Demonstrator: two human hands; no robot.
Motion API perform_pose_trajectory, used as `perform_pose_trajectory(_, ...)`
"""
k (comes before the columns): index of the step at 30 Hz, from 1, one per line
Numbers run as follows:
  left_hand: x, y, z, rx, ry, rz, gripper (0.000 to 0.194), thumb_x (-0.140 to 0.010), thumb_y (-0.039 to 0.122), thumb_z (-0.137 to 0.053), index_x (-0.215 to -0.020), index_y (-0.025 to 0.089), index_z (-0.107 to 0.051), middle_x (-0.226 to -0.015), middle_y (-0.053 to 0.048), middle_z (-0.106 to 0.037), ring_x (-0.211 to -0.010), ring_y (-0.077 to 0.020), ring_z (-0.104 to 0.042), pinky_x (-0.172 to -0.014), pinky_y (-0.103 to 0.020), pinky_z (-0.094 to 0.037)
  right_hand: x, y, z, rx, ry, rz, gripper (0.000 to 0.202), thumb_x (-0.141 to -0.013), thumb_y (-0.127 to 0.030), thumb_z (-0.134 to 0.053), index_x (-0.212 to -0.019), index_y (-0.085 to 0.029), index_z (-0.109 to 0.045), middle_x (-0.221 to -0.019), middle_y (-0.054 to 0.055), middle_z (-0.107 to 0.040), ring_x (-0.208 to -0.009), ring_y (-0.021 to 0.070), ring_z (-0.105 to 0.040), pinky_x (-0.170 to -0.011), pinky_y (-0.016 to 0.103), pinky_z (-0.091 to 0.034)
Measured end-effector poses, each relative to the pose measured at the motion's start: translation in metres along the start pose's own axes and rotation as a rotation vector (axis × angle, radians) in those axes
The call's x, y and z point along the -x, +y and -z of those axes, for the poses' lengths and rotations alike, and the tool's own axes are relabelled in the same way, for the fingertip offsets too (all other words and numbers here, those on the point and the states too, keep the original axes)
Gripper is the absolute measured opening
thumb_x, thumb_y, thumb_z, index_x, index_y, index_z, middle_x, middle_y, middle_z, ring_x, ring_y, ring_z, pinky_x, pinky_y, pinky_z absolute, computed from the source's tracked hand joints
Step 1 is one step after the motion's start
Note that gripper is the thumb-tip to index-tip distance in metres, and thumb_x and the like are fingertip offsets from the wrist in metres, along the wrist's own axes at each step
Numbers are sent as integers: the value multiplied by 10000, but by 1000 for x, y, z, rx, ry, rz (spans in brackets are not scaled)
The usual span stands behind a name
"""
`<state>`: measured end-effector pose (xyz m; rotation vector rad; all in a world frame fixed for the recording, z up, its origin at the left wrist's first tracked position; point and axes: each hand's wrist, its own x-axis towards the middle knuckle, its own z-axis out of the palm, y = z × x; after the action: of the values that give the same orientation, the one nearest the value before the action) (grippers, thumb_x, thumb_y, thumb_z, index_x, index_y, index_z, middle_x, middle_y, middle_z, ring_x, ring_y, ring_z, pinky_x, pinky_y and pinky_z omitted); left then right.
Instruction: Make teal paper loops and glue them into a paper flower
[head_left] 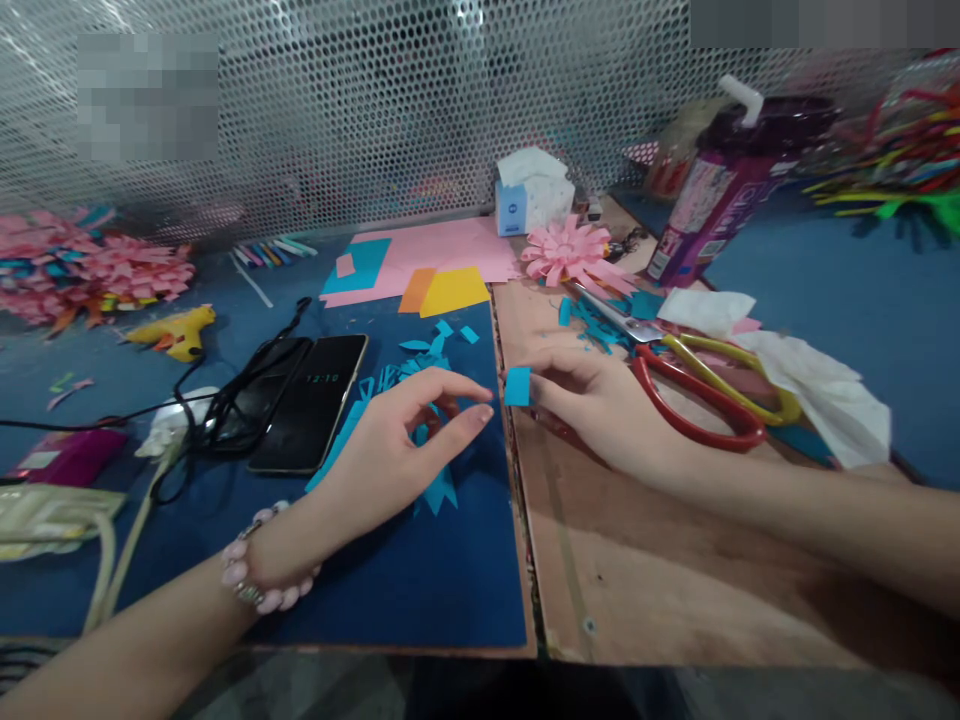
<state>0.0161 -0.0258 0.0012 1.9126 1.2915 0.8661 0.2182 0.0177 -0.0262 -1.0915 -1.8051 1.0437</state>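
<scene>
My left hand (409, 425), with a pink bead bracelet at the wrist, is open over the blue surface. A gap shows between its thumb and index finger. Cut blue paper strips (442, 485) lie under and around it, partly hidden by the hand. Just across the seam, my right hand (592, 405) pinches a small blue paper square (517, 386) at its fingertips, a short way from my left fingertips. Right beside the right hand are scissors (701, 425) with one red and one yellow handle, their blades pointing away to the left.
A phone (311, 400) and black cables lie left, near a yellow glue gun (176, 333). Pink paper (450, 245), a pink paper flower (568, 252) and a tissue box (525, 200) are at the back. A purple tumbler (712, 200) and crumpled tissue (825, 390) stand right.
</scene>
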Motion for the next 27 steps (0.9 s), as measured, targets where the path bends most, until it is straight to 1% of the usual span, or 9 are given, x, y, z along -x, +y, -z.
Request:
perform_pose_trajectory(2,-1,2,-1,49,-23,14,191,-852,366,-606,-963,226,-674,-1138,-36,-617,-1004,-182,-593,-765,-270,-518,1,0,-1,16,9,-9,203,-851,-248,-533,-941,-173,-699,-645,-1,-595,-542,98,-487,-481,230,-362)
perform_pose_trajectory(5,-2,6,-2,79,-54,50,188,-810,385,-651,-924,246,-706,-1193,-28,-579,-1034,-190,-575,-732,-256,-516,1,-1,-1,35,40,18,205,-858,-268,-540,-945,-171,-698,-629,4,-585,-611,125,-537,-527,244,-399)
perform_pose_trajectory(8,-3,10,-2,58,-101,98,177,-811,392,-646,-912,273,-728,-1201,-11,-573,-942,-155,-589,-662,-233,-503,2,-4,-2,46,76,47,188,-842,-233,-550,-930,-162,-699,-624,7,-591,-699,153,-577,-583,260,-430)
perform_pose_trajectory(12,-6,13,-4,40,-129,138,135,-796,343,-671,-875,259,-739,-1181,3,-589,-750,-91,-581,-600,-215,-485,3,-7,-4,50,99,91,185,-831,-200,-543,-925,-151,-695,-656,14,-612,-754,162,-591,-620,269,-443)
perform_pose_trajectory(16,-6,12,-4,26,-83,136,114,-792,351,-676,-779,254,-735,-1151,26,-608,-593,-45,-511,-541,-217,-446,4,-7,-4,55,112,132,187,-835,-210,-535,-910,-161,-699,-680,14,-600,-752,155,-580,-613,263,-429)
perform_pose_trajectory(19,-4,10,-2,-13,-59,103,137,-816,353,-650,-762,253,-726,-1125,29,-622,-538,-37,-463,-520,-226,-426,3,-6,-4,54,153,119,174,-825,-210,-546,-881,-162,-704,-652,2,-575,-656,128,-542,-564,252,-398)
perform_pose_trajectory(21,-2,9,1,-50,-11,44,125,-821,312,-649,-745,235,-712,-1112,19,-634,-584,-57,-507,-543,-234,-436,1,-4,-3,-24,186,55,166,-821,-231,-561,-878,-157,-699,-630,-8,-558,-570,100,-492,-527,245,-373)
perform_pose_trajectory(24,2,12,11,-63,117,-70,105,-815,250,-658,-719,210,-679,-1104,-5,-659,-780,-124,-608,-599,-247,-460,-2,1,-3,-228,194,-77,195,-839,-285,-558,-922,-155,-678,-601,-22,-529,-481,69,-415,-477,235,-338)
perform_pose_trajectory(27,5,16,23,-45,216,-145,111,-824,243,-651,-720,206,-657,-1080,-19,-686,-915,-175,-632,-668,-271,-488,-4,8,-3,-325,162,-117,202,-850,-297,-544,-935,-158,-664,-578,-30,-492,-464,64,-393,-457,229,-320)
